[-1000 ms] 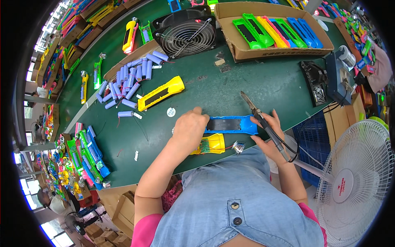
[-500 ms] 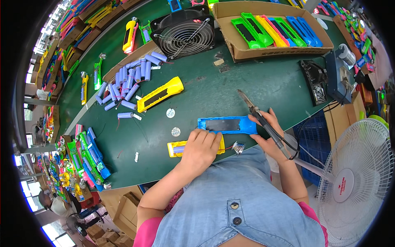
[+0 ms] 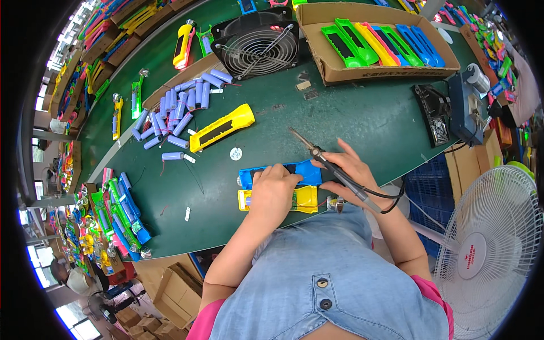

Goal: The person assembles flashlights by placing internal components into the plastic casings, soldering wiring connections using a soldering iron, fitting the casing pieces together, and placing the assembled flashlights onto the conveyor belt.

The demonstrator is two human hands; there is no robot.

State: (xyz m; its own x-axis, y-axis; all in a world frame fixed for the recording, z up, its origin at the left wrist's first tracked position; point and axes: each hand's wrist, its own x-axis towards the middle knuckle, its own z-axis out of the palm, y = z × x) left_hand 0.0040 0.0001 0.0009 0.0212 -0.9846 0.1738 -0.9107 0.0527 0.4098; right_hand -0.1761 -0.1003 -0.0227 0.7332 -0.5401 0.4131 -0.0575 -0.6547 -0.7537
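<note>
Blue plastic is what the left hand (image 3: 276,190) presses on: a long blue shell (image 3: 280,174) that lies flat near the front edge of the green tabletop (image 3: 351,116). The fingers are spread on top of it and hold it down. Just in front of it, touching the same hand, lies a yellow shell (image 3: 303,199), even closer to the front edge.

The right hand (image 3: 351,170) is closed around a soldering iron (image 3: 334,170). Its thin metal tip points toward the back left and stays up in the air, above the right end of the blue shell. A black cord runs from the iron off the front edge.

A small white round disc (image 3: 236,153) sits a little behind the blue shell. Behind that lies another yellow shell (image 3: 222,127), tilted. Farther left is a pile of light purple battery cells (image 3: 178,110). A black fan (image 3: 258,48) lies at the back edge, and beside it, toward the back right corner, a brown box (image 3: 340,71) holds green, yellow, pink and blue shells. A white standing fan (image 3: 487,249) is off the right side.
</note>
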